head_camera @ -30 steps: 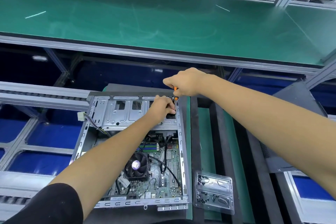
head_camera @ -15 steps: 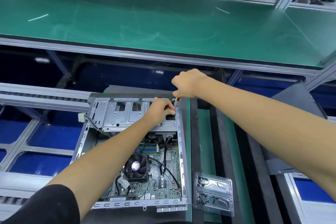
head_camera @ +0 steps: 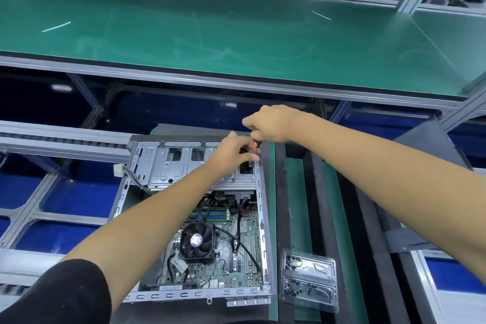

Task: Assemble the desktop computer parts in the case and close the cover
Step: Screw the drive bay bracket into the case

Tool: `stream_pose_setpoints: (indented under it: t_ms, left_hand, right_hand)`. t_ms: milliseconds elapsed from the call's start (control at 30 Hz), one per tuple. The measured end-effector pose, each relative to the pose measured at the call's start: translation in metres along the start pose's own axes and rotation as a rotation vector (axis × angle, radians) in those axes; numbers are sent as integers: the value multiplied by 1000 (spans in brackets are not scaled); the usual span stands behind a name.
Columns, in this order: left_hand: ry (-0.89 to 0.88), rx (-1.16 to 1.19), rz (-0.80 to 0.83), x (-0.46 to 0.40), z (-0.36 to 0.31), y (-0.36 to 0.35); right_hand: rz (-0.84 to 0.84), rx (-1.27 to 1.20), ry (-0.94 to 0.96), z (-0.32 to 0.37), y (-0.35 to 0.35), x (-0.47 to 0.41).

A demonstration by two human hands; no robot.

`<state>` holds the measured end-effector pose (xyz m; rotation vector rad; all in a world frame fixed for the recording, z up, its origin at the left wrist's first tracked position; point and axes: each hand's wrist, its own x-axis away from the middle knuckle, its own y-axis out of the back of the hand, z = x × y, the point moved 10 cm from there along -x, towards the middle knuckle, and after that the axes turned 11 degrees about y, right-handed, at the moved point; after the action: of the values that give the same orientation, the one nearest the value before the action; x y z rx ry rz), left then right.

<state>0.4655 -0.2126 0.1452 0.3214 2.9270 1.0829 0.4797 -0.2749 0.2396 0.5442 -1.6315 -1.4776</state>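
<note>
Open case flat on the green mat, motherboard and fan exposed, cover not on. Right hand clamped on an orange-and-black screwdriver, tip down at the far right corner of the drive cage. Left hand curled at the same corner, fingertips pinched by the tip, likely steadying a screw; screw itself not visible. Risks: tip slipping off the head into the fingers, or a dropped screw landing on the board. Screw tray just right of the case.
</note>
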Motion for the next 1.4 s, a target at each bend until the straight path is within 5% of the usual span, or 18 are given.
stream_pose_setpoints:
  t_ms: [167, 367, 600, 800, 1067, 1267, 1400]
  left_hand:
    - [21, 40, -93, -1, -4, 9]
    - [12, 25, 0, -4, 5, 5]
    - [32, 21, -25, -4, -5, 9]
    - [37, 65, 30, -4, 0, 7]
    - [-2, 83, 0, 0, -12, 18]
    - [47, 99, 116, -4, -16, 6]
    - [11, 60, 96, -2, -21, 13]
  right_hand:
    - [-54, -64, -4, 2, 2, 4]
    - [23, 86, 174, 18, 5, 5]
    - [-13, 240, 0, 5, 6, 4]
    - [20, 236, 248, 31, 14, 8]
    - [69, 330, -12, 13, 11, 4]
    - [73, 377, 199, 25, 10, 7]
    - [69, 256, 138, 20, 15, 6]
